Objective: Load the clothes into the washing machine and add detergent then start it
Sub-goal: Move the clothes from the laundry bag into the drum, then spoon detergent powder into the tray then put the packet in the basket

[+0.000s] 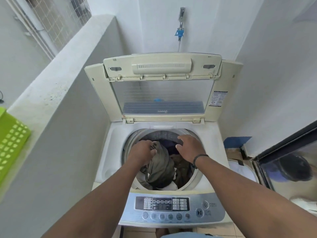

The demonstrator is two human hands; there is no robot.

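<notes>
A cream top-loading washing machine (212, 170) stands in front of me with its folding lid (163, 86) raised against the wall. Its drum holds a heap of clothes (161, 169): an olive-grey garment on top, with dark blue, brown and white pieces around it. My left hand (141, 152) is over the left of the drum, fingers closed on the upper end of the olive-grey garment. My right hand (190, 147) hovers over the right of the drum with fingers spread, holding nothing. The control panel (171, 207) lies along the front edge. No detergent is in view.
A low concrete wall (56, 79) runs along the left, with a lime-green perforated basket (12, 141) on its near end. A tap with a blue hose fitting (179, 31) is on the back wall. Boxes (236, 152) and a glass door (288, 162) crowd the right.
</notes>
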